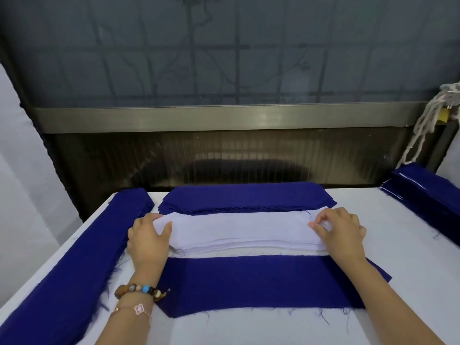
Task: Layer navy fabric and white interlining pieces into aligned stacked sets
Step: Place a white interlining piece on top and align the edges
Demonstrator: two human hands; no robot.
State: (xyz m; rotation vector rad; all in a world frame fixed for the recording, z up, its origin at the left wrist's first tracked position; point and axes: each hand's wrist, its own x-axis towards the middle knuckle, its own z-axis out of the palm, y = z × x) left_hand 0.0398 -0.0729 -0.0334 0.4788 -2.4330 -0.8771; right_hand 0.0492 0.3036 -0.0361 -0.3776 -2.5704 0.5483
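Both grips (245,232) pinching interlining stack (244,235) ends

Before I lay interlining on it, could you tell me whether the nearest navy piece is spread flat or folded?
Spread flat: the single navy fabric piece lies open on the table, no fold visible.

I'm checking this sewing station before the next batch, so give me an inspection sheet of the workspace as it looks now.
Surface: white table, loose navy threads scattered on it.
Job's things: white interlining stack in the middle; single navy piece lying flat just in front of it; navy stack behind it; long navy stack on the left; another navy stack on the right, with white layers showing in its edge.
Clutter: nothing seen.
Grippers: left hand and right hand pinch the ends of the top white piece.
Cables: knotted rope hanging at the right.
Surroundings: frosted window behind the table.
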